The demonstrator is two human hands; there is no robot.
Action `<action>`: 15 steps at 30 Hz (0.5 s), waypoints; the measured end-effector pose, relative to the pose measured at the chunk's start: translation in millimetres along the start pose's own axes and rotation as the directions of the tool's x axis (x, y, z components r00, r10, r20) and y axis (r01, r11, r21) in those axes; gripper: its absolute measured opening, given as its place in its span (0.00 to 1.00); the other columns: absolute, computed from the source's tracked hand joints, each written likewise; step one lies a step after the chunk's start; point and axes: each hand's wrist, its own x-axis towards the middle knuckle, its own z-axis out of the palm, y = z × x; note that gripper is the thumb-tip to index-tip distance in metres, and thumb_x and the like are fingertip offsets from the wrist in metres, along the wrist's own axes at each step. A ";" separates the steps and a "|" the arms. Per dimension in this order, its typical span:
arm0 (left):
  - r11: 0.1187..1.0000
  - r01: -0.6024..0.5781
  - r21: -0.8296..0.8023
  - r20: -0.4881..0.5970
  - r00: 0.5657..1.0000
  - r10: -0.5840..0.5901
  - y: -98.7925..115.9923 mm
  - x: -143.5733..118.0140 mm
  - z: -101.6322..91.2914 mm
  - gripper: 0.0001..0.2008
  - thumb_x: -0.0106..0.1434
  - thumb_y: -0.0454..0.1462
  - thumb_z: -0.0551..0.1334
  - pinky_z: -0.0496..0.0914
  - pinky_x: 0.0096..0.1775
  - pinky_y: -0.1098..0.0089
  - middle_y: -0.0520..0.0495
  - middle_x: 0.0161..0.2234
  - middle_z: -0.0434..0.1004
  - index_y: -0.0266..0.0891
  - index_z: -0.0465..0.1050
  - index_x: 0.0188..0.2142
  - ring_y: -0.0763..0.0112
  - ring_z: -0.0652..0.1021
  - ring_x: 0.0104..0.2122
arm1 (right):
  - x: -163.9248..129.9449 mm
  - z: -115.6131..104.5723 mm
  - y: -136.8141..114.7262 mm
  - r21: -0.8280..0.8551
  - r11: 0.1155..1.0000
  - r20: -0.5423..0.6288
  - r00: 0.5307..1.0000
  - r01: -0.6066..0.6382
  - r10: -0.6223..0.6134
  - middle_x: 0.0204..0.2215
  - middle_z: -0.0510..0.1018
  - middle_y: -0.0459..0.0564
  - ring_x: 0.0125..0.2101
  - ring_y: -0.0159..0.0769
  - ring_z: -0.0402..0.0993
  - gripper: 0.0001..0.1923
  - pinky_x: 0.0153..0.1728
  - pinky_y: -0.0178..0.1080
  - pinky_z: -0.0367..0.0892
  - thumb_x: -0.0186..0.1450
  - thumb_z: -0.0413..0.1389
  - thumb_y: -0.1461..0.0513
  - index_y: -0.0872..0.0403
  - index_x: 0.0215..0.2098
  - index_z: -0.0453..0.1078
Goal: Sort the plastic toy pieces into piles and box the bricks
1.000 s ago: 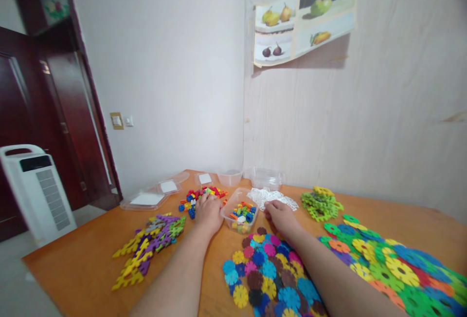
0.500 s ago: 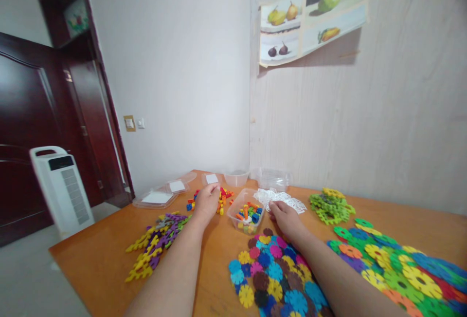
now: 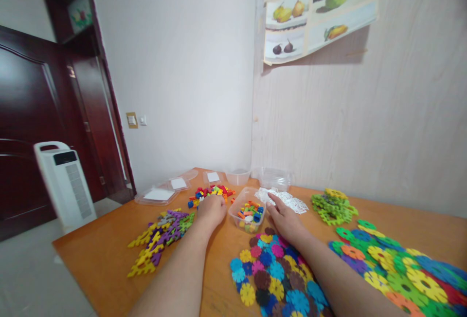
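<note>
Tabletop — bricks half-hidden behind left hand

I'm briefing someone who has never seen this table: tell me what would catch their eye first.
Bright toy pieces on the wooden table: a mat of flower-shaped discs between the forearms, a larger one at right. At centre, a clear tub of small bricks sits between the left hand, by a loose brick pile, and the right hand, by white lacy pieces.
</note>
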 end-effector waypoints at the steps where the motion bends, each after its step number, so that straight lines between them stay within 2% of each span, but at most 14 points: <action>1: 0.999 0.008 -0.033 -0.015 1.000 -0.009 0.4 2.1 -0.3 0.08 0.57 0.34 0.60 0.67 0.36 0.69 0.46 0.26 0.79 0.41 0.76 0.24 0.65 0.78 0.31 | -0.4 -0.1 -0.4 -0.005 1.000 -0.011 1.000 0.006 -0.006 0.36 0.83 0.53 0.41 0.47 0.79 0.31 0.46 0.44 0.68 0.69 0.47 0.47 0.49 0.66 0.63; 4: 0.980 -0.001 -0.201 -0.082 0.996 -0.016 2.9 10.1 -3.0 0.13 0.64 0.39 0.55 0.69 0.36 0.71 0.46 0.33 0.82 0.39 0.79 0.37 0.67 0.79 0.33 | -0.3 0.6 -0.3 -0.030 0.999 -0.045 0.999 -0.010 0.008 0.40 0.83 0.54 0.46 0.49 0.78 0.31 0.49 0.46 0.66 0.69 0.46 0.47 0.51 0.66 0.63; 6: 0.900 -0.052 -0.432 -0.164 0.986 -0.022 3.2 15.4 -5.9 0.18 0.67 0.43 0.53 0.70 0.40 0.71 0.45 0.40 0.83 0.38 0.78 0.46 0.67 0.80 0.39 | 0.2 1.0 0.3 -0.044 0.999 -0.041 0.999 -0.022 0.020 0.42 0.83 0.55 0.48 0.49 0.77 0.32 0.50 0.47 0.66 0.69 0.46 0.46 0.51 0.66 0.63; 8: 0.821 -0.085 -0.565 -0.228 0.972 -0.057 0.8 18.6 -8.3 0.20 0.68 0.45 0.52 0.71 0.43 0.69 0.45 0.43 0.82 0.39 0.77 0.48 0.66 0.79 0.43 | 0.5 1.0 0.8 -0.054 0.998 -0.028 0.999 -0.032 0.031 0.43 0.82 0.55 0.48 0.49 0.77 0.31 0.50 0.46 0.67 0.69 0.46 0.46 0.50 0.66 0.63; 9: 0.831 -0.077 -0.552 -0.239 0.969 -0.069 -1.4 18.8 -9.0 0.19 0.67 0.44 0.52 0.70 0.44 0.69 0.45 0.43 0.82 0.39 0.77 0.47 0.65 0.79 0.44 | 0.6 0.8 1.0 -0.059 0.998 -0.020 0.999 -0.034 0.033 0.44 0.82 0.54 0.48 0.48 0.77 0.31 0.49 0.46 0.67 0.69 0.46 0.46 0.49 0.66 0.63; 10: 0.879 -0.056 -0.474 -0.230 0.971 -0.062 -3.8 18.0 -9.1 0.17 0.67 0.42 0.52 0.70 0.44 0.68 0.45 0.43 0.82 0.40 0.78 0.44 0.65 0.79 0.44 | 0.6 0.6 1.1 -0.063 0.998 -0.014 0.999 -0.032 0.031 0.44 0.82 0.54 0.49 0.48 0.77 0.31 0.50 0.46 0.67 0.70 0.45 0.46 0.49 0.66 0.62; 12: 0.973 -0.030 -0.230 -0.182 0.983 -0.012 -7.9 13.6 -7.4 0.15 0.66 0.39 0.53 0.69 0.44 0.67 0.45 0.41 0.82 0.41 0.79 0.38 0.64 0.78 0.43 | 0.3 0.0 1.1 -0.068 0.998 -0.006 1.000 -0.012 0.012 0.45 0.82 0.55 0.49 0.48 0.77 0.31 0.50 0.46 0.66 0.70 0.45 0.46 0.49 0.66 0.62; 15: 0.993 -0.040 0.109 -0.089 0.995 0.049 -10.0 3.9 -1.4 0.12 0.64 0.39 0.56 0.67 0.44 0.65 0.43 0.40 0.81 0.42 0.79 0.33 0.62 0.77 0.43 | -0.3 -0.6 0.9 -0.050 0.998 -0.013 1.000 0.026 -0.026 0.44 0.82 0.55 0.50 0.48 0.76 0.30 0.52 0.46 0.65 0.70 0.45 0.47 0.50 0.65 0.64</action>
